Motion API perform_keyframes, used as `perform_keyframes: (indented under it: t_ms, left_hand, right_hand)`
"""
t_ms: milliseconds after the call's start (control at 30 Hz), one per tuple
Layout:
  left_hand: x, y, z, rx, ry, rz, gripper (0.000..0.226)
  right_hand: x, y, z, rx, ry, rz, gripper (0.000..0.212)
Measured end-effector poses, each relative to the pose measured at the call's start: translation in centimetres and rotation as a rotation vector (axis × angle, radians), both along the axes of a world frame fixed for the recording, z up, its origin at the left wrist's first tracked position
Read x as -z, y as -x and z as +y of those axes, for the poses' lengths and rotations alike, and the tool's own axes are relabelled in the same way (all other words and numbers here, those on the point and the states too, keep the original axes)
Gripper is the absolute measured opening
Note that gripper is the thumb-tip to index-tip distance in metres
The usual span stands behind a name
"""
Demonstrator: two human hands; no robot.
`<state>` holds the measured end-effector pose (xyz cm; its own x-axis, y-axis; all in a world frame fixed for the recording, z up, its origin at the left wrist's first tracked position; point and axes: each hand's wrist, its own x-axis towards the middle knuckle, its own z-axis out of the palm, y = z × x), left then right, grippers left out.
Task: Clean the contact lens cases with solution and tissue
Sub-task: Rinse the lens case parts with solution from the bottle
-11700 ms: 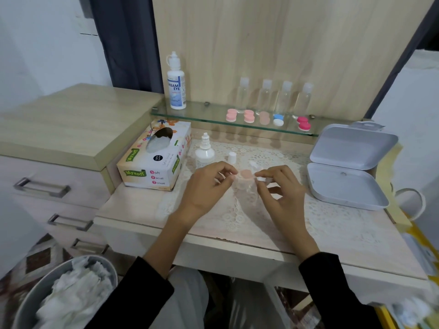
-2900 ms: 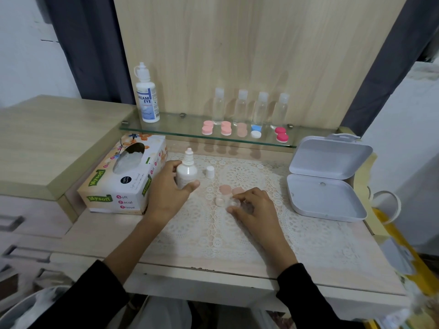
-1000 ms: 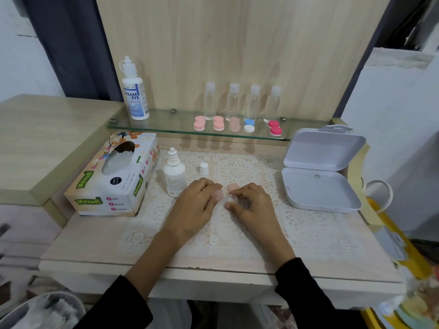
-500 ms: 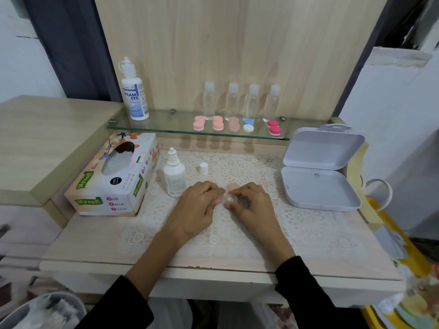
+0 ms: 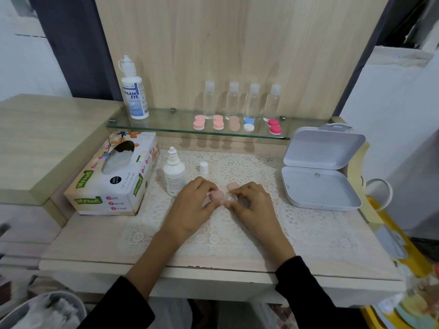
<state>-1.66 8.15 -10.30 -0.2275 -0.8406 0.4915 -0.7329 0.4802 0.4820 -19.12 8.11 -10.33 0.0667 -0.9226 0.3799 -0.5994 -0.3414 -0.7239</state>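
Observation:
On the lace mat, my left hand (image 5: pixel 192 205) pinches a pale pink lens case cap (image 5: pixel 217 195) between its fingertips. My right hand (image 5: pixel 253 203) holds the clear lens case base (image 5: pixel 230 198) just beside it, fingers curled over most of it. A second pink cap (image 5: pixel 232 185) lies on the mat right behind my fingers. The small white solution bottle (image 5: pixel 174 173) stands uncapped to the left of my left hand, with its white cap (image 5: pixel 203 167) behind it. The tissue box (image 5: pixel 114 176) sits at the left.
On the glass shelf (image 5: pixel 166 125) stand a large solution bottle (image 5: pixel 133 91), several clear bottles (image 5: pixel 242 100) and several coloured lens cases (image 5: pixel 235 123). An open white plastic box (image 5: pixel 319 186) lies at the right. A bin with used tissue (image 5: pixel 45 312) is at the lower left.
My left hand let go of the small solution bottle and came to the lens case. Over the last second both hands have stayed together on the case, barely shifting.

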Motion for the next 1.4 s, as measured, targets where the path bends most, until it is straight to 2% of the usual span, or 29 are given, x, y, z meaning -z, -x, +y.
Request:
perform_keyframes:
  t_ms: [167, 300, 533, 633, 833, 1000, 1267, 1400]
  left_hand:
    - [-0.13, 0.07, -0.01, 0.043, -0.032, -0.027, 0.026]
    - [-0.06, -0.05, -0.06, 0.075, -0.062, -0.045, 0.032]
    - [-0.16, 0.13, 0.03, -0.007, -0.072, 0.019, 0.036]
    - [-0.2, 0.07, -0.03, -0.006, -0.068, 0.039, 0.03]
    - [-0.26, 0.14, -0.11, 0.036, -0.064, -0.06, 0.023]
    - [-0.04, 0.07, -0.2, 0.069, -0.07, -0.095, 0.031]
    - [-0.41, 0.13, 0.08, 0.01, -0.056, 0.048, 0.029]
    - [-0.55, 0.22, 0.03, 0.019, -0.058, 0.033, 0.022]
  right_hand:
    - [0.04, -0.03, -0.02, 0.0, 0.002, 0.009, 0.03]
    - [-0.04, -0.01, -0.02, -0.001, 0.001, 0.009, 0.03]
    - [-0.07, -0.04, 0.01, -0.001, 0.002, -0.008, 0.032]
    - [-0.06, -0.05, 0.03, -0.003, 0.011, 0.002, 0.032]
    - [-0.05, 0.01, 0.06, -0.017, 0.002, 0.003, 0.031]
    - [-0.01, 0.01, 0.03, -0.012, -0.008, -0.007, 0.03]
    - [0.03, -0.08, -0.06, -0.006, 0.007, 0.001, 0.034]
    - [0.04, -0.06, -0.09, -0.004, 0.015, -0.004, 0.032]
